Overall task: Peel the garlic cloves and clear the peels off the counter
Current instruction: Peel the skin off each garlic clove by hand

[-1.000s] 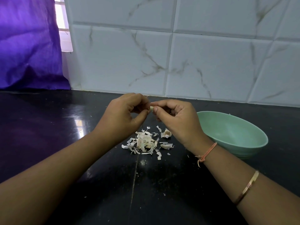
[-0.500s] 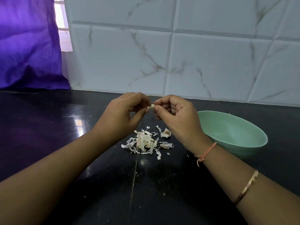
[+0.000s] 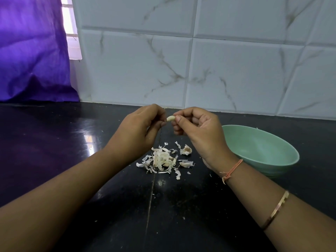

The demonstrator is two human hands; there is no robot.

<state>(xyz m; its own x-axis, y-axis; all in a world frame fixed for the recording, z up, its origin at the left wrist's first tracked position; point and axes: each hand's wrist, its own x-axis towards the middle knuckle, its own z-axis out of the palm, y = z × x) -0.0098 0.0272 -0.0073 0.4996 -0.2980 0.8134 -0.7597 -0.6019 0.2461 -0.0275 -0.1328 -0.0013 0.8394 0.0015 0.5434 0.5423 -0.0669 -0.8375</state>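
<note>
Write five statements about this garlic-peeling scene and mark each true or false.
1. The left hand and the right hand both pinch one garlic clove above the counter. True.
2. The peels lie inside the green bowl. False: they lie in a heap on the counter, left of the bowl.
3. The green bowl stands right of the right hand. True.
4. The right arm is bare. False: it wears an orange thread and a bangle.
5. A purple curtain hangs at the far left. True.

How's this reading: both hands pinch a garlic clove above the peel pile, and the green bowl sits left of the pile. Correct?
No. The head view shows the green bowl right of the peel pile. The left hand and right hand do pinch the garlic clove above it.
</note>
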